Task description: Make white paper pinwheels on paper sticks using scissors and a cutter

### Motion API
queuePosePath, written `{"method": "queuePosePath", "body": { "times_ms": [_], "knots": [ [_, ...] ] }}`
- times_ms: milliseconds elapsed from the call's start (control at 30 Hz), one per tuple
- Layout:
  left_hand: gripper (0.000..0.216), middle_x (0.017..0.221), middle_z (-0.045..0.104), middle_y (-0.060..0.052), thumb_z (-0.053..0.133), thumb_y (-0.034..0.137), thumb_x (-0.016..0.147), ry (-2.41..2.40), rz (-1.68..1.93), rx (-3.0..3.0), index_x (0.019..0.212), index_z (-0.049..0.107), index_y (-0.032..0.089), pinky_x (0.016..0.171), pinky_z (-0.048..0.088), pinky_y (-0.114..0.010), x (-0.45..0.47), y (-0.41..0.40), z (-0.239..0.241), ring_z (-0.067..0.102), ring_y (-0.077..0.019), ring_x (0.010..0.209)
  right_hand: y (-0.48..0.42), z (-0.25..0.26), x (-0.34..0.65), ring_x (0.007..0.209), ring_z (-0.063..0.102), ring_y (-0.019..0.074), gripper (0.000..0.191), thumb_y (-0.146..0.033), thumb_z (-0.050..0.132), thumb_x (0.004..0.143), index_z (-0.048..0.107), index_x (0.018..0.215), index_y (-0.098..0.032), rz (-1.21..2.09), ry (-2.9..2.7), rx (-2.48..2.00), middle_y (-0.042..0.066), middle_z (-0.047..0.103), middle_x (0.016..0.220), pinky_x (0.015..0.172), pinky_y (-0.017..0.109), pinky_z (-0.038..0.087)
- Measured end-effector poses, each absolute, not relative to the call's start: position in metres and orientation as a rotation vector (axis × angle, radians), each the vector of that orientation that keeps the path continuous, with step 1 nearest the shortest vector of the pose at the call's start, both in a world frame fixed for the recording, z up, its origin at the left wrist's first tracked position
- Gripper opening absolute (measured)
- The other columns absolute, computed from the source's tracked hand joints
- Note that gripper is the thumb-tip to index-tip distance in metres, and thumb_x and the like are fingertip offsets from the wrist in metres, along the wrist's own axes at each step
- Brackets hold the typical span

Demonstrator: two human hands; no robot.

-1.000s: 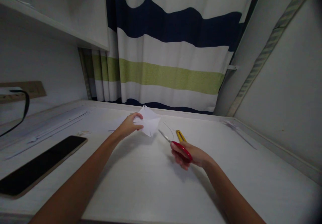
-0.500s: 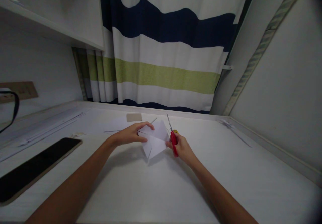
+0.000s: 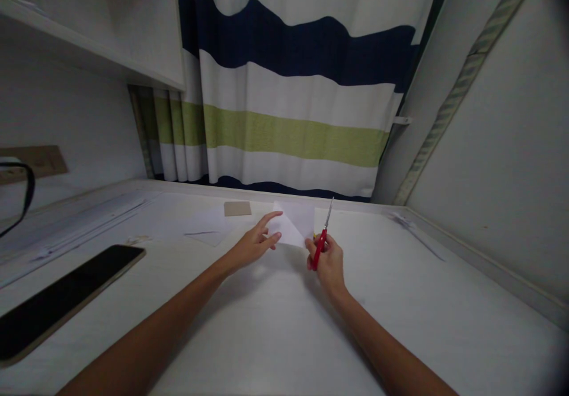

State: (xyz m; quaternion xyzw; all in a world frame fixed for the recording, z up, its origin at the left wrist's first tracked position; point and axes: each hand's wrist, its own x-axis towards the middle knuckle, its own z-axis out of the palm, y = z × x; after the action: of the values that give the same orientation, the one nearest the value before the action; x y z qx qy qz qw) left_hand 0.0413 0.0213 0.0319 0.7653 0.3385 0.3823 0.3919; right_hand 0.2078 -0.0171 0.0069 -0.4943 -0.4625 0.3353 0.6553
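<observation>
A folded sheet of white paper point(image 3: 296, 221) is between my two hands, with a diagonal fold line across its face. My left hand point(image 3: 251, 248) has it at the left edge, the index finger and thumb spread along that side. In my right hand point(image 3: 331, 262) is a pair of scissors point(image 3: 320, 248) with red handles, the metal blades pointing up and away. The thumb of that hand also meets the paper's lower right corner. Part of the scissors' handle is hidden by my fingers.
A black phone point(image 3: 75, 301) lies at left on the white table point(image 3: 275, 337). Toward the back are a small beige card point(image 3: 237, 208), flat white paper point(image 3: 204, 221) and thin scraps point(image 3: 415, 236) at right. A striped curtain point(image 3: 293, 129) hangs behind.
The paper has been turned and moved to the right and away, now showing a smoother, flatter face. Both hands have shifted right, and the scissors now tilt rightward.
</observation>
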Motion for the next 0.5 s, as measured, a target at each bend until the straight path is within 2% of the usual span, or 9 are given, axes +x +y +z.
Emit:
{"method": "queuePosePath", "body": {
  "times_ms": [133, 233, 300, 400, 500],
  "knots": [
    [0.028, 0.092, 0.054, -0.004, 0.047, 0.025, 0.072, 0.791, 0.992, 1.915, 0.099, 0.049, 0.017, 0.062, 0.043, -0.025, 0.052, 0.014, 0.029, 0.057, -0.0107, 0.062, -0.022, 0.012, 0.2, 0.028, 0.037, 0.0041, 0.027, -0.034, 0.058, 0.062, 0.037, 0.068, -0.019, 0.866, -1.047, -1.058, -0.01, 0.038, 0.047, 0.027, 0.015, 0.025],
    [0.022, 0.067, 0.058, 0.0, 0.047, 0.017, 0.068, 0.853, 0.99, 1.868, 0.089, 0.048, 0.014, 0.051, 0.041, -0.021, 0.051, 0.015, 0.031, 0.053, -0.0093, 0.05, -0.022, 0.014, 0.198, 0.028, 0.037, 0.0036, 0.028, -0.039, 0.055, 0.064, 0.037, 0.067, -0.018, 0.981, -1.106, -1.103, -0.008, 0.043, 0.049, 0.027, 0.016, 0.023],
    [0.022, 0.05, 0.053, 0.005, 0.048, 0.016, 0.065, 0.954, 1.022, 1.857, 0.086, 0.045, 0.015, 0.043, 0.036, -0.018, 0.045, 0.019, 0.034, 0.047, -0.0085, 0.042, -0.018, 0.014, 0.201, 0.029, 0.038, 0.0038, 0.027, -0.044, 0.043, 0.071, 0.039, 0.069, -0.017, 0.982, -1.229, -1.26, -0.003, 0.05, 0.056, 0.029, 0.017, 0.026],
    [0.026, 0.047, 0.052, 0.007, 0.05, 0.017, 0.062, 1.116, 1.107, 1.913, 0.087, 0.043, 0.016, 0.041, 0.034, -0.017, 0.033, 0.026, 0.039, 0.043, -0.0079, 0.039, -0.012, 0.01, 0.21, 0.036, 0.044, 0.0069, 0.03, -0.041, 0.033, 0.077, 0.047, 0.073, -0.014, 0.845, -1.43, -1.525, 0.003, 0.056, 0.061, 0.035, 0.02, 0.033],
    [0.026, 0.048, 0.053, 0.007, 0.052, 0.019, 0.061, 1.281, 1.171, 2.028, 0.087, 0.047, 0.017, 0.047, 0.036, -0.019, 0.021, 0.032, 0.043, 0.045, -0.0084, 0.041, -0.01, 0.007, 0.221, 0.051, 0.051, 0.0126, 0.022, -0.034, 0.046, 0.071, 0.053, 0.072, -0.013, 0.696, -1.523, -1.619, 0.005, 0.057, 0.061, 0.047, 0.024, 0.038]
  ]
}}
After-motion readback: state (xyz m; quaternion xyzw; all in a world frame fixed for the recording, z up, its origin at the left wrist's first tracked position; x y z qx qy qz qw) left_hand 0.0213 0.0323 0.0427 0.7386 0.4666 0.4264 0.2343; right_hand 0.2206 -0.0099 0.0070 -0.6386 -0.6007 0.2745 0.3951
